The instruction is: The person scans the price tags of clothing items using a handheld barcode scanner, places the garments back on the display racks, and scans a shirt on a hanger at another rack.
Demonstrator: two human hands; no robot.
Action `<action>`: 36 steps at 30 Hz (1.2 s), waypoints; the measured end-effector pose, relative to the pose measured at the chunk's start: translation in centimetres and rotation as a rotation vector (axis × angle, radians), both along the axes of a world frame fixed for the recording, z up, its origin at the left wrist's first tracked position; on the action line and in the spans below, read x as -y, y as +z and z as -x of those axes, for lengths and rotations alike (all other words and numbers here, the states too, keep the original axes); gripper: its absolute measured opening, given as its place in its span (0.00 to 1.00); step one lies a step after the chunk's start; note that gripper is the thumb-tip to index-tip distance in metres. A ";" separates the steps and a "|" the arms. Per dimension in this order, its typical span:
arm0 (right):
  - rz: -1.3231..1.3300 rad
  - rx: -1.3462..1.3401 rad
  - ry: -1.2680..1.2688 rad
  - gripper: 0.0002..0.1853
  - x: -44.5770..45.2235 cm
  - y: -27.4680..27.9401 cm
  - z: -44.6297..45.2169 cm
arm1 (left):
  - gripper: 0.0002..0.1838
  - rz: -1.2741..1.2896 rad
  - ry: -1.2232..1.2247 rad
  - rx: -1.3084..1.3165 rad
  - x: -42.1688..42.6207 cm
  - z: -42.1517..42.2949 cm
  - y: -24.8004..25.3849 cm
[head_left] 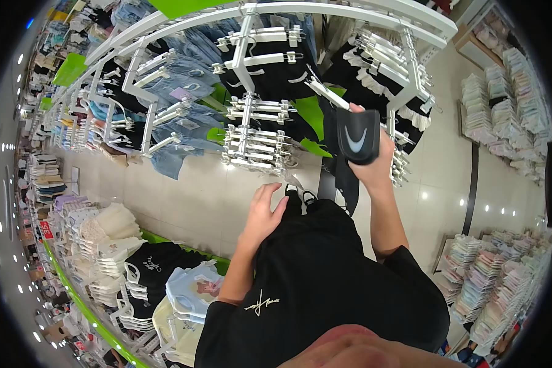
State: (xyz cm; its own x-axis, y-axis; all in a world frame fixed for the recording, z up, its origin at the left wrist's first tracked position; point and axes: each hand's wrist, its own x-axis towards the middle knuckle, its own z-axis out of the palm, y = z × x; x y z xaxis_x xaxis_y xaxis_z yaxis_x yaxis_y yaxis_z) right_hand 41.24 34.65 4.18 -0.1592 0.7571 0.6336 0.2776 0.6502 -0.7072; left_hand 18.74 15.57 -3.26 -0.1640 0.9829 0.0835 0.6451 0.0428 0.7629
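My right hand (383,161) is closed around a black handheld device (358,140) with a pale crescent mark on its top. The device hides most of the fingers. Just beyond it, a white clip hanger (327,94) slants up to the left, with its near end by my fingertips. Black cloth (346,181) hangs down beside the device; whether my hand also grips the hanger is unclear. My left hand (266,210) is empty in front of my body, fingers apart, below a lower row of white hangers (254,147).
A curved white rack (249,55) spans the front, with denim garments (181,80) and black clothes on hangers. Green panels (311,116) show between them. Folded and hung clothes (119,239) lie at lower left. Packed displays (478,276) stand to the right along the tiled floor (196,184).
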 end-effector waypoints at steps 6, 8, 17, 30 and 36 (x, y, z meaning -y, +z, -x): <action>0.327 -0.071 0.056 0.17 -4.3 -0.3 2.2 | 0.18 -0.040 0.120 -0.030 0.7 4.6 -1.7; 0.274 -0.080 0.084 0.14 -6.6 -1.6 2.9 | 0.17 -0.031 0.168 0.028 1.0 6.2 -2.4; 0.128 0.138 0.176 0.13 -12.7 0.6 8.2 | 0.16 -0.061 0.301 0.105 1.7 13.2 -5.3; 0.228 0.118 0.157 0.15 -15.6 -4.5 12.9 | 0.13 -0.046 0.378 0.260 -0.5 17.5 -7.9; 0.249 0.046 0.099 0.15 -15.3 -5.9 14.3 | 0.13 -0.014 0.365 0.277 -0.9 17.7 -8.0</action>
State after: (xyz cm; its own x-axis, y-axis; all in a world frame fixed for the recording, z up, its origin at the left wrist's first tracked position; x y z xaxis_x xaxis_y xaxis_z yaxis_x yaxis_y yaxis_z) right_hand 26.90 49.97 -1.71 -0.2644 0.8681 0.4201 0.2573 0.4833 -0.8368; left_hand 1.04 16.49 -11.30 -0.5175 0.8557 0.0004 0.3610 0.2180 0.9067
